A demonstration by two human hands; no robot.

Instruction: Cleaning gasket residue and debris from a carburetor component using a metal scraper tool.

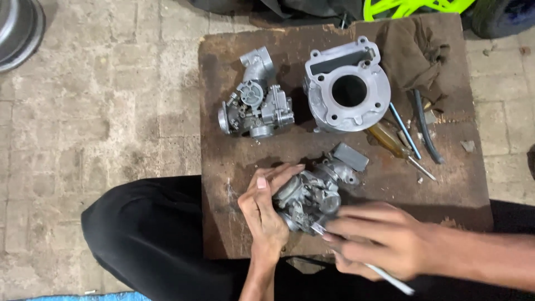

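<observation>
The left hand (pixel 266 214) is wrapped around a grey metal carburetor (pixel 312 192), fingers curled over its left side, holding it at the near edge of the rusty brown counter (pixel 223 83), just in front of the person's black-clad knees. The right hand (pixel 379 239) is clenched on a slim tool with a pale handle (pixel 390 278), its tip set against the near side of the carburetor; I cannot make out exactly what the tip is seated in.

From where I stand, the risk seems to be a slip. The carburetor is propped in one hand rather than lying flat, so if the tool jumps, the tip could skid toward the left hand's fingers, which lie close beside it. The part also sits so near the counter's edge that any small piece worked loose could roll off onto the paved floor.

Farther back stands a second carburetor (pixel 255 103), well apart from the held one. To its right is a large grey engine cylinder (pixel 346 86) with a round bore. A brown rag (pixel 412 50) lies at the far right corner, and an amber-handled screwdriver (pixel 390 140), a thin rod (pixel 405 131) and a dark hose (pixel 426 125) lie to the right of the cylinder. Nothing blocks the hands, though a small grey block (pixel 350 156) rests just beyond the held carburetor.
</observation>
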